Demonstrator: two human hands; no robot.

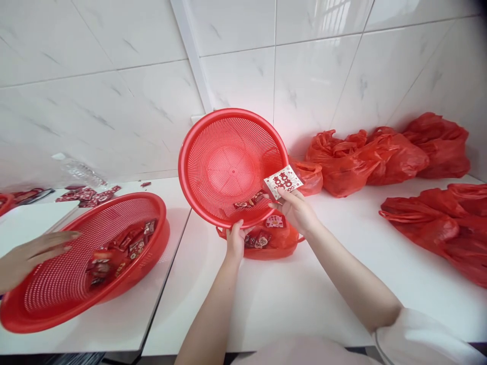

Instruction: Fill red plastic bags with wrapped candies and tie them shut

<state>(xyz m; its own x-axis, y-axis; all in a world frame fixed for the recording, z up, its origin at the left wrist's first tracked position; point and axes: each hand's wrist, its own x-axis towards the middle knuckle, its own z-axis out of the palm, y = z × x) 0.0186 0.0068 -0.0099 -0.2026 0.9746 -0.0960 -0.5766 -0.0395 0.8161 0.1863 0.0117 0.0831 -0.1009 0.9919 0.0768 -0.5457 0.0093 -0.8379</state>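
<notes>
A round red mesh basket is tilted up above the table, its inside facing me, with a few small red packets near its lower right rim. My left hand grips the basket's bottom rim. Between the fingers of my right hand is a square white card with red characters, at the basket's right edge. Below the basket, an open red plastic bag holds a pink packet and several red ones.
At left, another person's hand reaches over a tilted red basket of red packets. A plastic bottle lies behind it. Tied red bags line the wall; more red plastic lies at right.
</notes>
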